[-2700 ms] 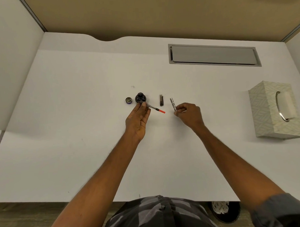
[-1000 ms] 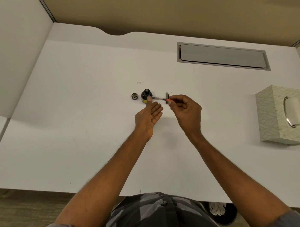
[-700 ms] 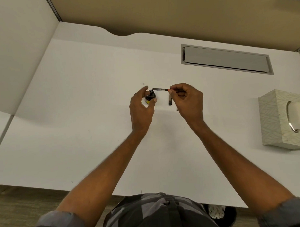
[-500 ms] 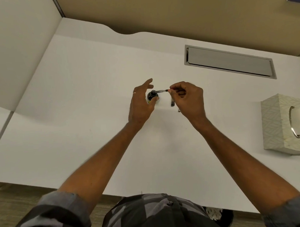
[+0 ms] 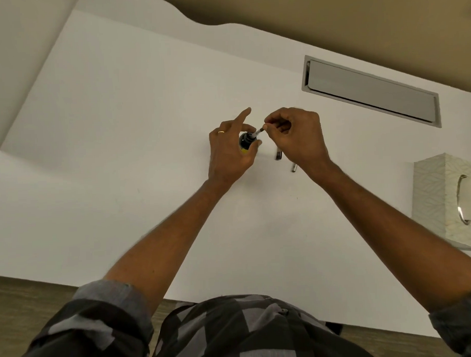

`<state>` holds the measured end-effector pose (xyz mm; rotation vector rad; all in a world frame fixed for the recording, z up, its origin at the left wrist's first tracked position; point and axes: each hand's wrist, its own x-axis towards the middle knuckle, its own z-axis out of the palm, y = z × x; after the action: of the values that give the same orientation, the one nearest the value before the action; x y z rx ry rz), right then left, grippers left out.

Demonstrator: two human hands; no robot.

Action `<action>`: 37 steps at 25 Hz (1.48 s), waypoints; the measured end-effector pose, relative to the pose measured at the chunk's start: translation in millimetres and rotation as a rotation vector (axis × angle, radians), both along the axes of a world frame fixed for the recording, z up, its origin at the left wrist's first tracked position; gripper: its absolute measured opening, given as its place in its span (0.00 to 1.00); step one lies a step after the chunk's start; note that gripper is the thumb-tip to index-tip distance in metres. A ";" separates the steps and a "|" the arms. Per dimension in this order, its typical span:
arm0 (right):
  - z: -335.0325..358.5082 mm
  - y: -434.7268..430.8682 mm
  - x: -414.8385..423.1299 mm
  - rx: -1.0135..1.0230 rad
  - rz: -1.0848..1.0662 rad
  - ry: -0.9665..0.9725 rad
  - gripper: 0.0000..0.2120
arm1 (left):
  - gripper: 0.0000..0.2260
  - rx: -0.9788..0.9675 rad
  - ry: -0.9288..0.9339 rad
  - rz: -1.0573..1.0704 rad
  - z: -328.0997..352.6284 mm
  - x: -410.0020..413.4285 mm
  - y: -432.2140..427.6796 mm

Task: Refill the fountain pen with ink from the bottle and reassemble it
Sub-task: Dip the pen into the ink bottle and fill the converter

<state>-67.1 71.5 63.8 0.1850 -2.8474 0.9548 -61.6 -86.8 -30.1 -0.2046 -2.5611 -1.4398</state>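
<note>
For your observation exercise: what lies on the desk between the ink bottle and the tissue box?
In the head view, two loose pen parts: a dark piece and a silver piece, partly under the right hand, between ink bottle and tissue box.

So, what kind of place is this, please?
Probably an office desk or study cubicle: a plain white desk with a grey cable-access flap set into it, partition walls at the sides, and a tissue box at the right.

Tabletop (image 5: 121, 155): plain white. Ink bottle (image 5: 246, 142): black, with a yellow patch low on its side. Tissue box (image 5: 434, 195), right of the bottle: pale cream with a faint leaf pattern. Cable hatch (image 5: 370, 90), beyond the bottle: grey. Shirt (image 5: 234, 336): grey-and-black check. Ring (image 5: 221, 131): gold.
</note>
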 end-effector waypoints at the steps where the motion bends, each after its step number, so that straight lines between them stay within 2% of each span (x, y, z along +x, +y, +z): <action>1: 0.4 -0.4 -1.2 0.015 0.007 -0.004 0.07 | 0.30 0.002 -0.009 0.007 -1.1 -0.7 0.5; 26: 12.8 -13.4 -12.6 0.285 0.179 -0.035 0.10 | 0.29 0.064 -0.010 0.054 -2.3 -2.6 0.9; 37: 14.9 -12.5 -11.5 0.343 0.228 -0.005 0.08 | 0.27 0.058 -0.005 0.091 -3.5 -2.4 -0.1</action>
<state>-78.6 59.0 78.7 0.5512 -3.0212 0.4869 -63.9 -86.9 -33.5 -0.0744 -2.4942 -1.4804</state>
